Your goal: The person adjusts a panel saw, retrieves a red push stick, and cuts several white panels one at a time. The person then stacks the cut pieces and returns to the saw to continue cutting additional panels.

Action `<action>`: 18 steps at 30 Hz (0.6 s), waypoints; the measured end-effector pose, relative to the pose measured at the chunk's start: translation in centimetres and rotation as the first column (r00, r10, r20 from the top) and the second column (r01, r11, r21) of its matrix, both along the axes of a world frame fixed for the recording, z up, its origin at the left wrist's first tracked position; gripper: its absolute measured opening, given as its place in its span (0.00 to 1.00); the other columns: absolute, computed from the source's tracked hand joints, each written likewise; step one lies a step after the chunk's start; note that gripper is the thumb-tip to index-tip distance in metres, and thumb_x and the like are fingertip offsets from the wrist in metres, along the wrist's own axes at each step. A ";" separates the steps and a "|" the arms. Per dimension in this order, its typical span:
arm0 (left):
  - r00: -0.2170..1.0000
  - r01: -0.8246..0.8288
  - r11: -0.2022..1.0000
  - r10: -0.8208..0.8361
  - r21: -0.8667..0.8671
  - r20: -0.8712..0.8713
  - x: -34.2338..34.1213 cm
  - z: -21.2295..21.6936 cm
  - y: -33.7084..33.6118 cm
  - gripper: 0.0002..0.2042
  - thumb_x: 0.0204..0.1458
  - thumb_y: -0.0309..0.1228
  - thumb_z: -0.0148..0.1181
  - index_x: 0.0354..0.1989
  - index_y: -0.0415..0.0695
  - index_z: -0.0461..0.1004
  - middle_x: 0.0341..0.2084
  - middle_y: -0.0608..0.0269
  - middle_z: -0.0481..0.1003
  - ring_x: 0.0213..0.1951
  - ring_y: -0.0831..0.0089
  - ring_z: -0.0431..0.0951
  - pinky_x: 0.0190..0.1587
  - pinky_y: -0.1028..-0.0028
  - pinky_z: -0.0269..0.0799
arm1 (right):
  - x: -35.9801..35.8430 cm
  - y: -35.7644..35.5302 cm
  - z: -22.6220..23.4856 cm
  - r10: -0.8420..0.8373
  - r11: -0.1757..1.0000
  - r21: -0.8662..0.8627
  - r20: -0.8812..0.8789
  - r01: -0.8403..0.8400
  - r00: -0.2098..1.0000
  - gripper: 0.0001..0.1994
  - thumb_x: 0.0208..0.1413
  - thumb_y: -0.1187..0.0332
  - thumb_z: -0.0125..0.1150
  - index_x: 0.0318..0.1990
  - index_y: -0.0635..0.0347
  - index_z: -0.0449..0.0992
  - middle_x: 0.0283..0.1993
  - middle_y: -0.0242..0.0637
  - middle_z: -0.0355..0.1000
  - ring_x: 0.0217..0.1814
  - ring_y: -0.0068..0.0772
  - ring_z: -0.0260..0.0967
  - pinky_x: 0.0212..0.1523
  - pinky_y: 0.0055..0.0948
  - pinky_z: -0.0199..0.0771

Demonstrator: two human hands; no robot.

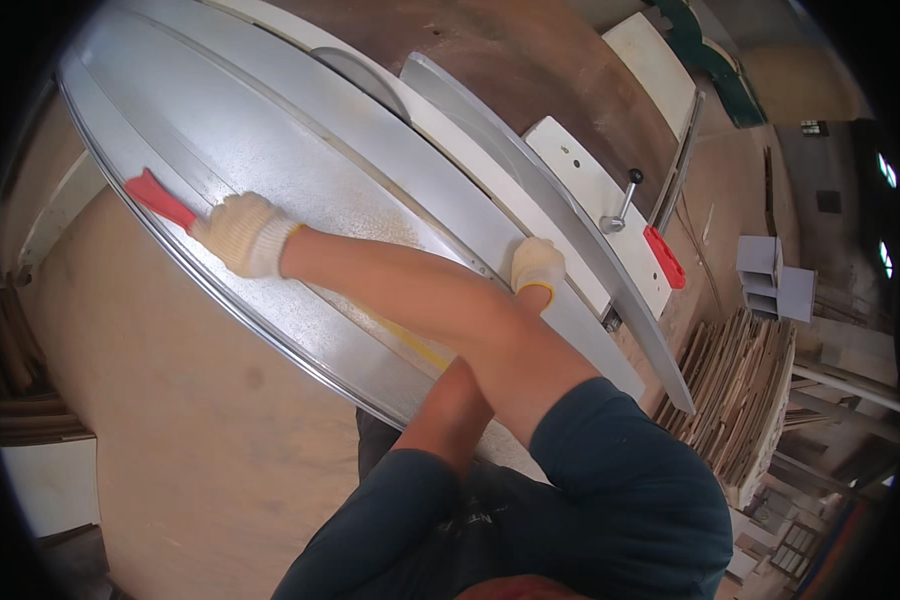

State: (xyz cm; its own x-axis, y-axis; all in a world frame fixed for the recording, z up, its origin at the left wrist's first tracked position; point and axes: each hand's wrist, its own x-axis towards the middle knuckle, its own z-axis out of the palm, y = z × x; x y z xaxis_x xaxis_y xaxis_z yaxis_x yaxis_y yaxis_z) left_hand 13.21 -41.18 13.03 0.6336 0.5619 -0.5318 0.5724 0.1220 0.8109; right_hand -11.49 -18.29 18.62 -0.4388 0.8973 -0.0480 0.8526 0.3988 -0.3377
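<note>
Right hand [245, 235] grip clamped on the red handle [158, 200], upper left; left hand [537, 265] presses the white panel [460, 150] at centre, its grip unclear; the panel lies alongside the saw blade [365, 78], so the cut looks unfinished.

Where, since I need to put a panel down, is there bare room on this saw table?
The grey sliding table is bare between the red handle, gripped by the right hand, and the saw blade. It is crowded around the left hand, beside the white board, fence and lever.
</note>
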 end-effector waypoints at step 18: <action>0.893 -0.415 0.850 0.450 -0.326 0.036 2.2 -3.9 -2.0 0.15 0.65 0.34 0.51 0.29 0.37 0.74 0.21 0.54 0.75 0.16 0.66 0.71 0.16 0.66 0.64 | 38.2 -68.8 17.9 -0.910 0.399 -0.510 -0.321 0.762 0.262 0.25 0.61 0.81 0.51 0.66 0.63 0.73 0.38 0.33 0.71 0.37 0.23 0.70 0.41 0.24 0.75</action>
State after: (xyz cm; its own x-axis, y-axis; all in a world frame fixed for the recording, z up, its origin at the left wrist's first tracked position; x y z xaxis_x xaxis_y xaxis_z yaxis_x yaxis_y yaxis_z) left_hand 15.44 -43.14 9.17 0.4268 0.6158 -0.6623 0.3164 0.5844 0.7472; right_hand 26.70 -87.11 36.48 0.5407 0.7628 -0.3548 0.3270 -0.5791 -0.7468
